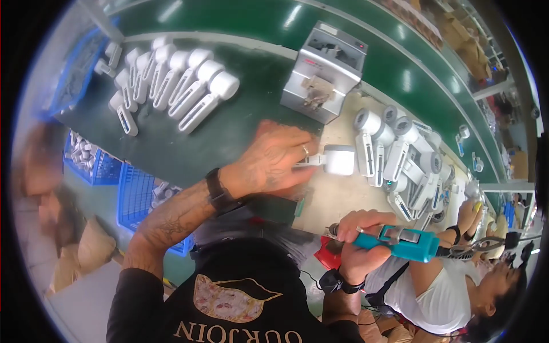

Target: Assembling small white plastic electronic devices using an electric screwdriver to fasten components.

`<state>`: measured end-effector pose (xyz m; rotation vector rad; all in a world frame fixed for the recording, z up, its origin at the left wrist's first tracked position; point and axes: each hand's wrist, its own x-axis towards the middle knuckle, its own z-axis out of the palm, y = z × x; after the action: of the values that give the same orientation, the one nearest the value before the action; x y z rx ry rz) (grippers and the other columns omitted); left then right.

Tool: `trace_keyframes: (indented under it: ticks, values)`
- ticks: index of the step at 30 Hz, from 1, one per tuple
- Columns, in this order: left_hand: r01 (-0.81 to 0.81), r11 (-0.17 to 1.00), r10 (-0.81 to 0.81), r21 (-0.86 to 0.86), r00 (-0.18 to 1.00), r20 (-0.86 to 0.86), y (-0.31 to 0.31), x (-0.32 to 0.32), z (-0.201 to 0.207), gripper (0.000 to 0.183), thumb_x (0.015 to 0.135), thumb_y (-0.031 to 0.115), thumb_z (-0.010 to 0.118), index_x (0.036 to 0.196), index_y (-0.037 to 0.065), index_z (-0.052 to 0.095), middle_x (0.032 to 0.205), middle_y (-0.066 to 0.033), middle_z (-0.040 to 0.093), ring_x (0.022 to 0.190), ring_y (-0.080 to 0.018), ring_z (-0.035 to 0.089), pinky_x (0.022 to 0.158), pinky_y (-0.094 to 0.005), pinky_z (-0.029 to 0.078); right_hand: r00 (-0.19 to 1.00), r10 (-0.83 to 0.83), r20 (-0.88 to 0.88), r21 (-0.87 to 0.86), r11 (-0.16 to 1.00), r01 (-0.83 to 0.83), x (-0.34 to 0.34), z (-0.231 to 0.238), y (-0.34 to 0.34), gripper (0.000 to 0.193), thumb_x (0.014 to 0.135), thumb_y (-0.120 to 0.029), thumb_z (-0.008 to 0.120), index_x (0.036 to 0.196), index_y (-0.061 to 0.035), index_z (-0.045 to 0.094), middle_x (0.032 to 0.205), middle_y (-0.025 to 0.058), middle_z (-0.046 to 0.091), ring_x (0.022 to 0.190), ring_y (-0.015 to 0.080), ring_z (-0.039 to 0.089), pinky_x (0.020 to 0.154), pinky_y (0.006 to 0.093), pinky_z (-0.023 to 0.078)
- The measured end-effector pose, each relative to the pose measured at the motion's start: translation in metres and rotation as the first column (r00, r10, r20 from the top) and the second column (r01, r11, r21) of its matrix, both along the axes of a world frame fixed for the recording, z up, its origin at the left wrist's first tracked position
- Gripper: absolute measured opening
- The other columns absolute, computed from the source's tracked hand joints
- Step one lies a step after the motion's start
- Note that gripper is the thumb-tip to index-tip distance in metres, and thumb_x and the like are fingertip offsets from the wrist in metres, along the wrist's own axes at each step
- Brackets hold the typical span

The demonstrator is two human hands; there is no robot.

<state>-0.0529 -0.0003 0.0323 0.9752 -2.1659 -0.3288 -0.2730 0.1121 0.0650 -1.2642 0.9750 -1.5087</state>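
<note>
My left hand [277, 154] is closed round the slim handle of a white handheld device [339, 160], whose cylindrical head points right over the pale board. The fingers hide most of its handle. A patch of red shows just behind this hand. My right hand [366, 237] grips a teal electric screwdriver [417, 246], held almost level near the board's front edge. Its tip points left, apart from the white device, and a cable leaves its right end. Several similar white devices [403, 128] lie heaped just right of the held one.
A grey metal machine [323, 74] stands behind my hands. White devices [197, 108] sit in a row at the back left of the green table [223, 148]. Blue baskets [128, 194] with white parts are at lower left. A co-worker in white [434, 291] works close on my right.
</note>
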Motion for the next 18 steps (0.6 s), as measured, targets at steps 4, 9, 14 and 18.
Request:
trace_keyframes:
  ticks: [4, 9, 14, 18]
  values:
    - [0.059, 0.993, -0.047, 0.101, 0.991, -0.124, 0.0, 0.021, -0.014, 0.024, 0.084, 0.023, 0.077, 0.103, 0.009, 0.072, 0.099, -0.0083, 0.065, 0.094, -0.0298, 0.066, 0.084, -0.0442, 0.053, 1.0, -0.029, -0.005, 0.011, 1.0, 0.029, 0.032, 0.016, -0.034, 0.075, 0.09, -0.078, 0.058, 0.105, -0.0046, 0.05, 0.065, 0.0041, 0.048, 0.055, 0.018, 0.047, 0.053, 0.0323, 0.04]
    - [-0.044, 0.986, 0.027, 0.158, 0.994, 0.11, -0.003, 0.024, -0.018, 0.025, 0.089, 0.026, 0.076, 0.107, 0.009, 0.072, 0.106, -0.0091, 0.064, 0.105, -0.0309, 0.063, 0.094, -0.0441, 0.05, 0.996, -0.014, 0.092, -0.163, 0.986, 0.029, 0.056, 0.025, -0.117, 0.069, 0.096, -0.071, 0.057, 0.112, -0.003, 0.057, 0.071, 0.0044, 0.049, 0.065, 0.0186, 0.049, 0.062, 0.0328, 0.041]
    - [0.12, 0.992, -0.121, -0.051, 0.992, -0.032, -0.001, 0.032, -0.032, 0.032, 0.092, 0.032, 0.075, 0.114, 0.01, 0.071, 0.104, -0.0063, 0.061, 0.104, -0.0281, 0.06, 0.093, -0.0424, 0.05, 0.99, -0.117, -0.082, -0.181, 0.978, 0.1, 0.091, 0.032, -0.185, 0.046, 0.108, -0.044, 0.053, 0.108, 0.0019, 0.059, 0.073, 0.0073, 0.057, 0.069, 0.0193, 0.059, 0.063, 0.0327, 0.048]
    - [0.057, 0.998, -0.058, -0.022, 0.998, -0.036, -0.003, 0.036, -0.037, 0.036, 0.09, 0.037, 0.076, 0.113, 0.011, 0.07, 0.106, -0.0058, 0.062, 0.102, -0.0275, 0.058, 0.093, -0.0401, 0.048, 0.987, -0.085, -0.138, -0.21, 0.976, 0.055, 0.108, 0.019, -0.214, 0.039, 0.109, -0.035, 0.053, 0.103, 0.0027, 0.059, 0.073, 0.0077, 0.059, 0.067, 0.0185, 0.062, 0.06, 0.0302, 0.047]
